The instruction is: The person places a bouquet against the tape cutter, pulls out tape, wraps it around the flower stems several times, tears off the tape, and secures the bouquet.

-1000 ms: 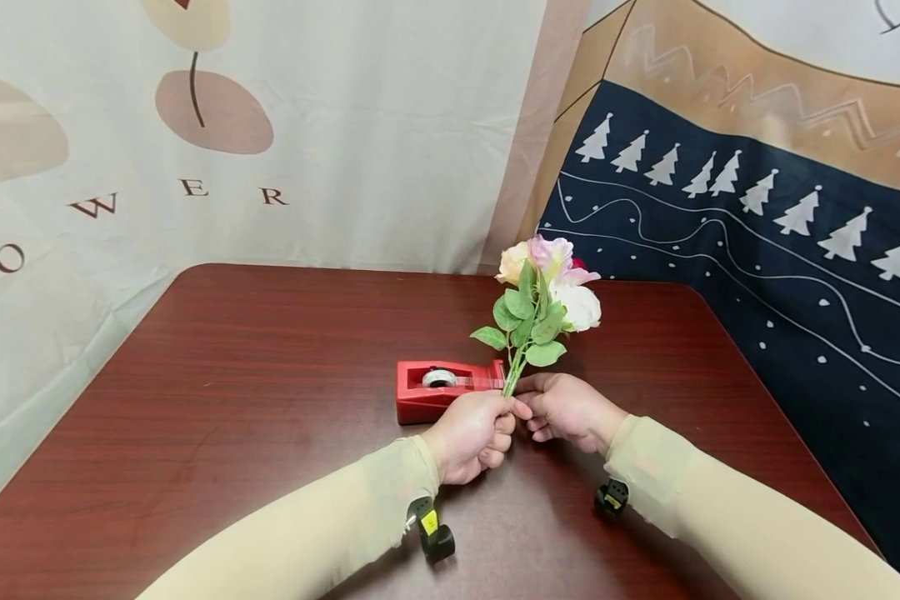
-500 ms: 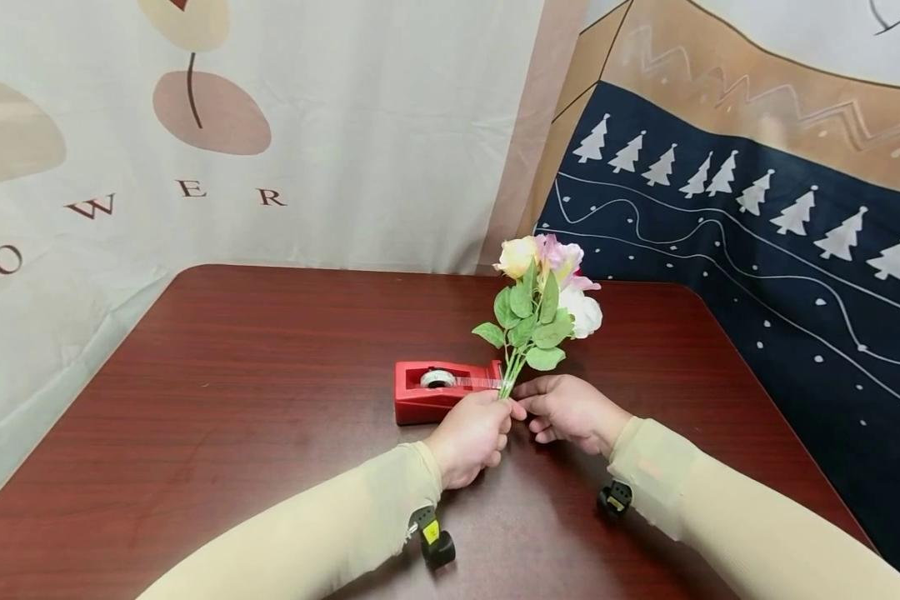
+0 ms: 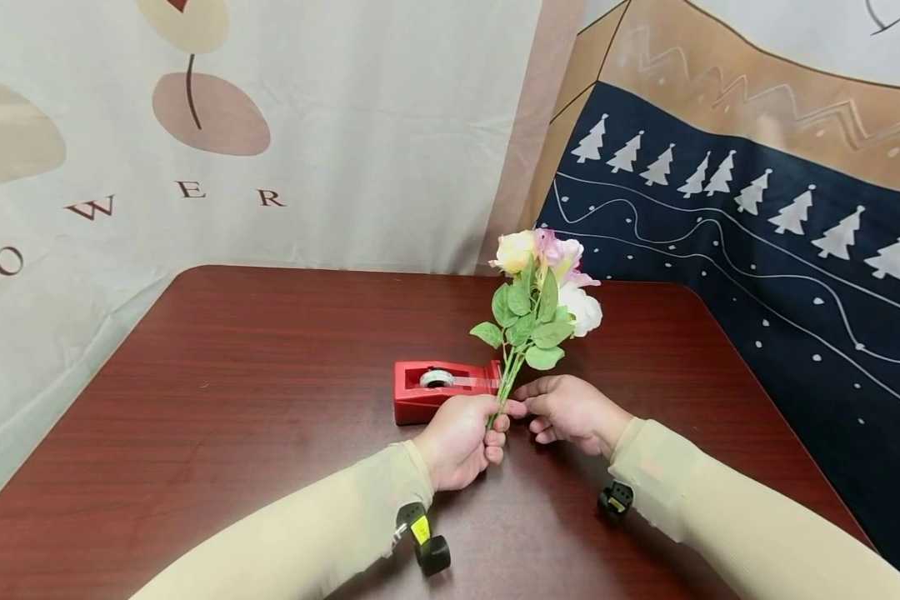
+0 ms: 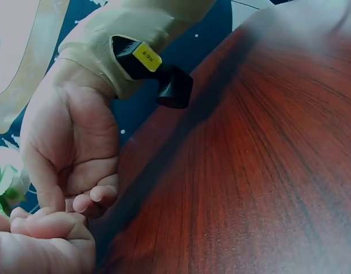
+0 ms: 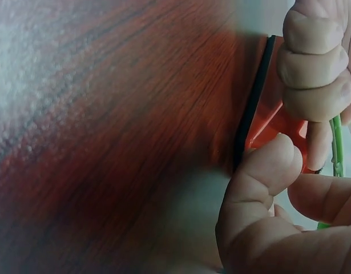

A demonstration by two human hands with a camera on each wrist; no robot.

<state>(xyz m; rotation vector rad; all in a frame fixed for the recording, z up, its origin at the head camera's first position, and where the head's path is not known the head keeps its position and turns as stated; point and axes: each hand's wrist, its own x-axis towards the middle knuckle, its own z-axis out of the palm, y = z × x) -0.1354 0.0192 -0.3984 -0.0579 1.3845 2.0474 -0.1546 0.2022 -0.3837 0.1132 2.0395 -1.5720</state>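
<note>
Left hand [image 3: 457,446] is gripping the bouquet [image 3: 547,296] low on its stems, apparently bunching them, beside the red tape dispenser [image 3: 414,408]. Right hand [image 3: 573,412] is hovering close, fingers bent (pinching anything? cannot tell).

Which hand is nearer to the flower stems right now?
Left: the left hand grips the flower stems near their lower ends. The right hand is close by, just to their right in the head view.
</note>
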